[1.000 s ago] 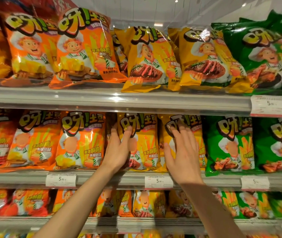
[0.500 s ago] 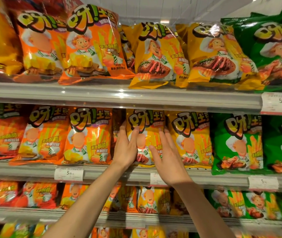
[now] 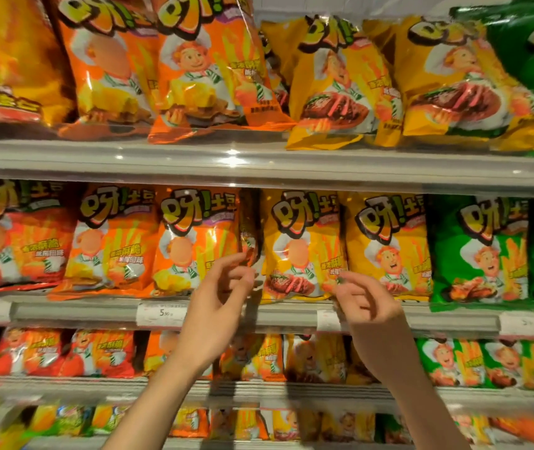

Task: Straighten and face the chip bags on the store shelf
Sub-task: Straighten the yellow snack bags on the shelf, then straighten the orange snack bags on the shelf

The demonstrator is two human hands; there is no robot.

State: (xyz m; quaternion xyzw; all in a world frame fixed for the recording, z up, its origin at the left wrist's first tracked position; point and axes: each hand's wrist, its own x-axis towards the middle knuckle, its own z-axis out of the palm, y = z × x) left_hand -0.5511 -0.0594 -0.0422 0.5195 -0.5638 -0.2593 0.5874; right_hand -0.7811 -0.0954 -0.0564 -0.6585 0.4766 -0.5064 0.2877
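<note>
Chip bags stand in rows on the middle shelf (image 3: 259, 315). A yellow steak-flavour bag (image 3: 301, 245) faces front at the centre, with a second yellow bag (image 3: 389, 245) to its right and an orange bag (image 3: 194, 241) to its left. A dark narrow bag edge (image 3: 250, 228) shows in the gap between orange and yellow. My left hand (image 3: 217, 306) hovers in front of that gap, fingers loosely curled, holding nothing. My right hand (image 3: 366, 303) hangs before the yellow bags' lower edge, fingers relaxed, apart from the bags.
Green bags (image 3: 476, 251) fill the middle shelf's right end, red-orange ones (image 3: 15, 238) the left. The top shelf (image 3: 259, 167) carries larger orange, yellow and green bags leaning forward. Lower shelves hold several smaller bags. Price tags (image 3: 161, 313) line the shelf rail.
Both hands have come off the yellow bags and drawn back toward me, fingers now loosely curled. The camera has moved closer and slightly left.
</note>
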